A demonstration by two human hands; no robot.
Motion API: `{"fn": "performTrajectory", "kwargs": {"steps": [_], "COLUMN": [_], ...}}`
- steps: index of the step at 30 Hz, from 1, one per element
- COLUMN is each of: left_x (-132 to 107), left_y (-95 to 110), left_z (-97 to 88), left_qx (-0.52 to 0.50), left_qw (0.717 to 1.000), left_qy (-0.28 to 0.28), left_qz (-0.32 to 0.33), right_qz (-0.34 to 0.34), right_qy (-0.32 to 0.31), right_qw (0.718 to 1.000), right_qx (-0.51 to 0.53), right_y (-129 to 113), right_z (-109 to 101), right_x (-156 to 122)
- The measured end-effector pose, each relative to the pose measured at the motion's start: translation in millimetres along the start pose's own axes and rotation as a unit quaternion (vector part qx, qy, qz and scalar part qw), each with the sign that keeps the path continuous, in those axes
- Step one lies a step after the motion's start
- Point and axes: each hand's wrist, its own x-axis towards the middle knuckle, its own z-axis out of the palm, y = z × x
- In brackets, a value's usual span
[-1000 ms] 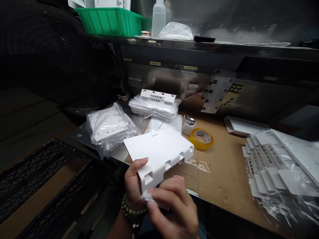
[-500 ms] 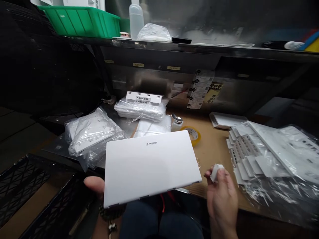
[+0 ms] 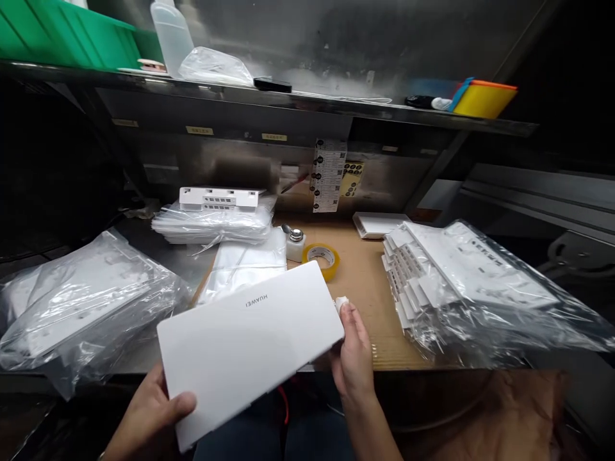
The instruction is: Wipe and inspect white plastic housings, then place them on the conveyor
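A flat white plastic cover (image 3: 250,346) with a printed logo is held over the front edge of the cardboard-covered bench (image 3: 365,288). My left hand (image 3: 154,416) grips its near left corner, thumb on top. My right hand (image 3: 353,352) rests against the cover's right edge and pinches a small white wad (image 3: 341,303) between its fingertips. Whether the wad touches the cover I cannot tell.
White covers in clear bags lie at the left (image 3: 81,307), at the back (image 3: 216,221) and at the right (image 3: 461,282). A yellow tape roll (image 3: 323,259) and a small dispenser bottle (image 3: 295,243) stand mid-bench. The shelf (image 3: 269,96) above holds a green bin, bottle and coloured cards.
The view has swung to the right. My left hand has turned the cover flat with its logo side up. My right hand has left the cover's underside and come to its right edge with the wad.
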Motion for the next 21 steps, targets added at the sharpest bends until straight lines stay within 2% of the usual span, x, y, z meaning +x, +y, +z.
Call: {"fn": "performTrajectory", "kwargs": {"steps": [4,6,8,9,11,14,16,17,19,21], "left_x": [-3.5,-4.5,-9.0,-12.3,-18.7,-20.7,-15.0,-10.8,-2.7,1.5], "left_y": [14.7,16.3,19.2,21.6,26.5,28.8,27.3,26.8,28.2,32.0], "left_z": [20.4,24.5,29.3,32.9,42.5,55.4,56.4,54.2,46.4,39.7], "left_qx": [0.058,0.116,0.192,0.229,0.265,0.203,0.146,0.151,0.213,0.266], "left_qw": [0.997,0.989,0.968,0.954,0.935,0.945,0.951,0.944,0.91,0.881], "left_qy": [0.053,0.053,0.036,0.02,-0.029,-0.058,-0.091,-0.129,-0.21,-0.254], "left_qz": [0.013,0.078,0.16,0.195,0.235,0.251,0.256,0.265,0.287,0.298], "right_qz": [-0.145,-0.215,-0.252,-0.245,-0.185,-0.085,-0.047,-0.034,-0.02,-0.021], "right_qy": [-0.072,-0.063,-0.046,-0.047,-0.08,-0.143,-0.152,-0.145,-0.119,-0.094], "right_qw": [0.981,0.959,0.947,0.951,0.968,0.981,0.985,0.987,0.992,0.995], "right_qx": [-0.107,-0.172,-0.194,-0.185,-0.147,-0.099,-0.072,-0.058,-0.029,-0.006], "right_y": [-0.2,-7.6,-19.4,-25.9,-37.4,-45.9,-46.5,-46.2,-45.5,-45.6], "right_z": [-16.2,-22.9,-26.5,-27.0,-25.1,-18.4,-14.0,-12.4,-10.3,-9.2], "right_x": [12.0,16.5,19.6,20.4,20.7,18.3,16.2,15.4,14.4,13.6]}}
